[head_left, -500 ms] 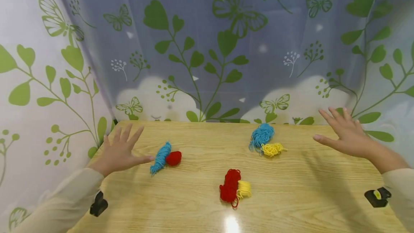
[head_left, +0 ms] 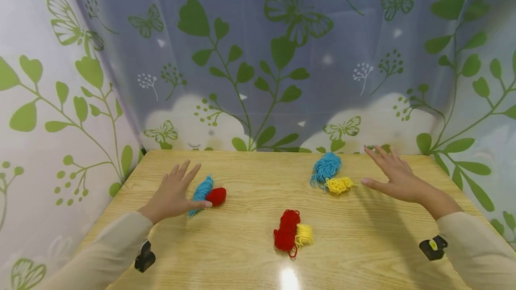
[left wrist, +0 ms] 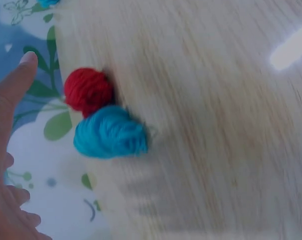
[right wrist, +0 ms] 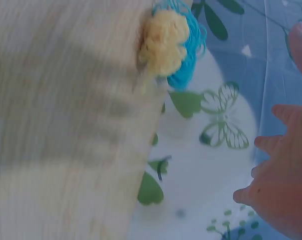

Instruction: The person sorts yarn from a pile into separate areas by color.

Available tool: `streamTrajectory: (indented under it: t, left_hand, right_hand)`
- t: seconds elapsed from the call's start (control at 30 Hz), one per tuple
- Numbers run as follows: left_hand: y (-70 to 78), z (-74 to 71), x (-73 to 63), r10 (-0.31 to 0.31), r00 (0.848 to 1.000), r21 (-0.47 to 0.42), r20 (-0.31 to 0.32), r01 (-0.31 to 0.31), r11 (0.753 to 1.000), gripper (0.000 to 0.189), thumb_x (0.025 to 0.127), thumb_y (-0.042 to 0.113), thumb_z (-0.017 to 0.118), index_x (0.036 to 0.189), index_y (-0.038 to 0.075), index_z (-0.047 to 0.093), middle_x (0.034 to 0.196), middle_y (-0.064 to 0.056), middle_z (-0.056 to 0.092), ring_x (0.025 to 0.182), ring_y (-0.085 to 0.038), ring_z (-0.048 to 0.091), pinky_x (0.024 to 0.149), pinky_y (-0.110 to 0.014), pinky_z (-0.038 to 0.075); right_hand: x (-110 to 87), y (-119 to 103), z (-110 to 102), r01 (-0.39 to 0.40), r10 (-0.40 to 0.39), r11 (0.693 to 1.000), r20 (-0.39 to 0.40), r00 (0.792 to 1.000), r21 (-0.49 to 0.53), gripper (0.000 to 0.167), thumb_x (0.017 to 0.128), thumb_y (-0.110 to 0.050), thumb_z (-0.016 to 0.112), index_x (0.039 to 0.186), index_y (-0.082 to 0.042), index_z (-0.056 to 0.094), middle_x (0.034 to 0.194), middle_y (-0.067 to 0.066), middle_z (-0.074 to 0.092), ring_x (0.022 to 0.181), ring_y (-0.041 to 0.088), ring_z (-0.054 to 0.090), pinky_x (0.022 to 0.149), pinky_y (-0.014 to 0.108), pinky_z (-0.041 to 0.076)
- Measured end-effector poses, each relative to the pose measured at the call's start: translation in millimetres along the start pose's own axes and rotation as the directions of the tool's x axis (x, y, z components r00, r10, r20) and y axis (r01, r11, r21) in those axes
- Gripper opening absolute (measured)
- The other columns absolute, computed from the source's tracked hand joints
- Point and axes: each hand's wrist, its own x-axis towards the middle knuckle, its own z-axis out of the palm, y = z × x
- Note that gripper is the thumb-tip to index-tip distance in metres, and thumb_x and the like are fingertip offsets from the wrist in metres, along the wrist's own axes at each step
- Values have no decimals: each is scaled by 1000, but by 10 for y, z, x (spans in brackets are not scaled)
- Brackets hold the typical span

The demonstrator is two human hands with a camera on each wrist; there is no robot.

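My left hand [head_left: 173, 194], fingers spread and holding nothing, hovers at the left. In the head view its thumb overlaps a blue yarn skein [head_left: 203, 188], which lies against a small red yarn ball [head_left: 217, 196]. Both bundles also show in the left wrist view, blue [left wrist: 110, 132] and red [left wrist: 88, 91]. On the right, my right hand [head_left: 399, 181] hangs in the air with its fingers apart. Nearest to it is a yellow yarn bundle [head_left: 339, 185], touching a looser blue yarn bundle [head_left: 327, 167] behind it.
Front and centre on the wooden table [head_left: 242, 245] lie a red yarn skein [head_left: 287, 232] and a small yellow yarn bundle [head_left: 304, 235] side by side. A leaf-and-butterfly curtain [head_left: 242, 57] rises along the back edge and sides. Each forearm carries a black wrist device [head_left: 145, 257].
Both hands have moved inward, the left to the right and the right to the left, each lower toward the yarn. The yarn bundles have stayed put.
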Motion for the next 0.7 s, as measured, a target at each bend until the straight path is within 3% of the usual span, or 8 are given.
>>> streamTrajectory:
  t: [0.23, 0.4, 0.57, 0.7]
  left_hand:
    - [72, 215, 93, 35, 999, -111, 10, -33, 993, 104, 74, 54, 76, 152, 8, 26, 155, -26, 18, 139, -52, 14, 106, -67, 23]
    - [156, 334, 134, 54, 998, -173, 25, -49, 984, 102, 73, 44, 81, 151, 6, 27, 155, -23, 19, 140, -48, 17, 104, -64, 31]
    - [234, 403, 158, 84, 996, -184, 26, -78, 980, 99, 72, 38, 84, 149, 2, 32, 152, -25, 28, 137, -46, 28, 103, -58, 37]
    - [258, 460, 181, 92, 995, -189, 29, -85, 978, 95, 73, 33, 84, 147, 0, 35, 148, -27, 33, 135, -46, 33, 104, -56, 37]
  right_hand:
    - [82, -187, 311, 72, -73, 995, 12, 997, 76, 84, 92, -40, 63, 155, -13, 15, 158, 25, 2, 140, 48, -16, 100, 77, -2]
    - [120, -391, 555, 106, -113, 985, 44, 993, 134, 83, 90, -41, 65, 155, -21, 17, 159, 20, 4, 142, 46, -12, 99, 79, 3]
    - [158, -605, 777, 122, -150, 963, 101, 984, 242, 83, 88, -45, 66, 154, -27, 19, 161, 12, 4, 144, 42, -11, 101, 78, 7]
    - [198, -740, 946, 150, -205, 941, 158, 966, 303, 79, 90, -42, 66, 153, -20, 25, 160, 14, 10, 144, 45, -4, 104, 75, 10]
